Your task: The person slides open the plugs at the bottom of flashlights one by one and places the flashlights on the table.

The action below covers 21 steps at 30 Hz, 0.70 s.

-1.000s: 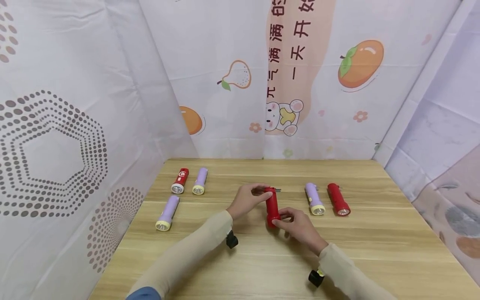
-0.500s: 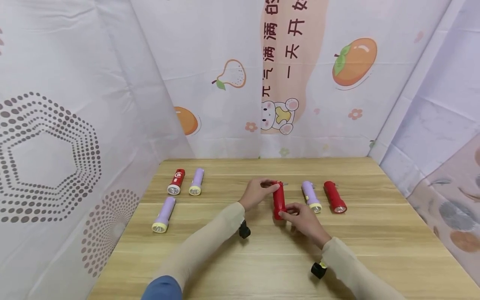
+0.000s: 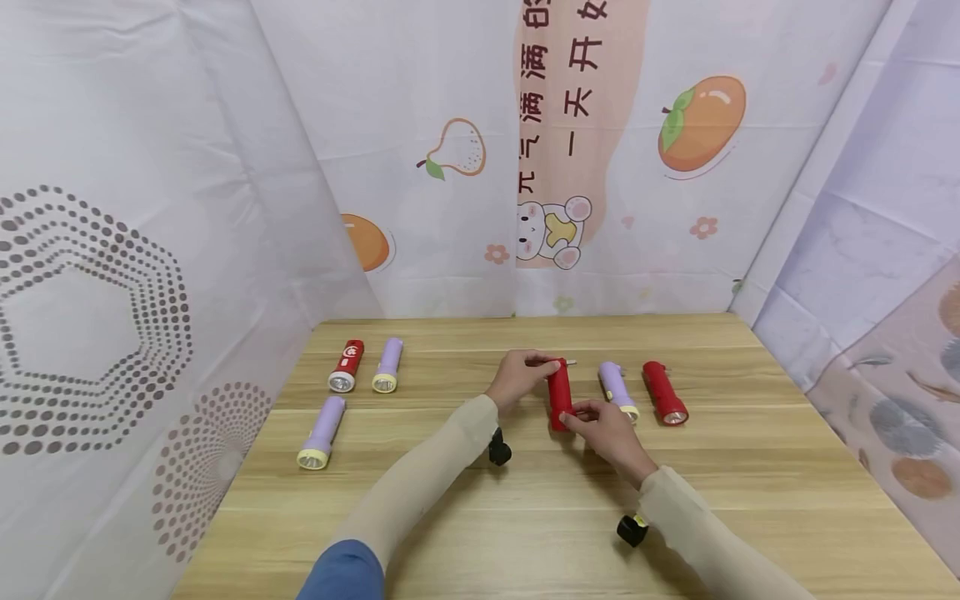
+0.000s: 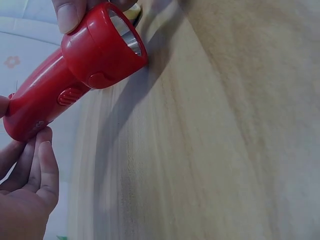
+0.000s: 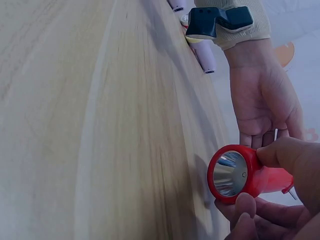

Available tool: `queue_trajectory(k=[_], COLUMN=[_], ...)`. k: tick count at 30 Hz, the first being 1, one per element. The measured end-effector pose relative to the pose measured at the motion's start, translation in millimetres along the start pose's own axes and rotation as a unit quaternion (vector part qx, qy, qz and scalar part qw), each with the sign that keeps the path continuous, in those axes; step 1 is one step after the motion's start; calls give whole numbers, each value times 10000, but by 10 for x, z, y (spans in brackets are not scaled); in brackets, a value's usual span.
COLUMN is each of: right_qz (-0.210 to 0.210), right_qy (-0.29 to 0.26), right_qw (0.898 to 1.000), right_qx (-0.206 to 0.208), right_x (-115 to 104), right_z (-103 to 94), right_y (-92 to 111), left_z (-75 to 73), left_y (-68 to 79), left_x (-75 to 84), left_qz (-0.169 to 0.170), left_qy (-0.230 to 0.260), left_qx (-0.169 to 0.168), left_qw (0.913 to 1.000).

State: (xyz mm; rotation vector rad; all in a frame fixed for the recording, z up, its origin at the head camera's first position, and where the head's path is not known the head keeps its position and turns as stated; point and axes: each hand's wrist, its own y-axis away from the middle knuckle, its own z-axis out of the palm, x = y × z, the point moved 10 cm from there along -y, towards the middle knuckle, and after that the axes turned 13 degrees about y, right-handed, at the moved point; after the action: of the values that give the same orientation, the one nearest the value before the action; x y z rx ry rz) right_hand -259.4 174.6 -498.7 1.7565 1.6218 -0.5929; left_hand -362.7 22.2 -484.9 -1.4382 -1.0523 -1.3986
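Both hands hold a red flashlight (image 3: 559,393) between them, near the middle of the table. My left hand (image 3: 519,379) pinches its tail end, where thin metal prongs stick out to the right. At the lamp end, the right hand (image 3: 609,432) grips the rim with thumb and fingers. The left wrist view shows the flashlight body (image 4: 82,67) tilted, with a ribbed switch (image 4: 71,96) on its side and its shadow on the wood. In the right wrist view the round reflector (image 5: 229,173) faces the camera.
Right of the hands lie a lilac flashlight (image 3: 617,388) and another red flashlight (image 3: 664,392). On the left are a red-and-white flashlight (image 3: 347,365) and two lilac flashlights, one farther back (image 3: 387,365) and one nearer (image 3: 322,433). Printed curtains (image 3: 450,275) border the wooden table (image 3: 495,525).
Both hands have moved the red flashlight to the right and farther back over the table, closer to the lilac one. The grip stays at both ends. The head view has shifted slightly.
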Motion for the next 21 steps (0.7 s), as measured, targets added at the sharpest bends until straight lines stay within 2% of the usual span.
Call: queue_trajectory(k=[10,21], right_qz=[-39,-39], right_qy=[174,575], right_qw=[9998,9975], right_qx=[103,415], right_x=[-17,-53], right_z=[-49,-124], right_y=[-44,-133], left_z=[39,61], left_y=[-98,-282], left_x=[-84,-122], left_qz=[-181,-397], left_qy=[325,149], left_qx=[62,311], left_qw=[9993,9986])
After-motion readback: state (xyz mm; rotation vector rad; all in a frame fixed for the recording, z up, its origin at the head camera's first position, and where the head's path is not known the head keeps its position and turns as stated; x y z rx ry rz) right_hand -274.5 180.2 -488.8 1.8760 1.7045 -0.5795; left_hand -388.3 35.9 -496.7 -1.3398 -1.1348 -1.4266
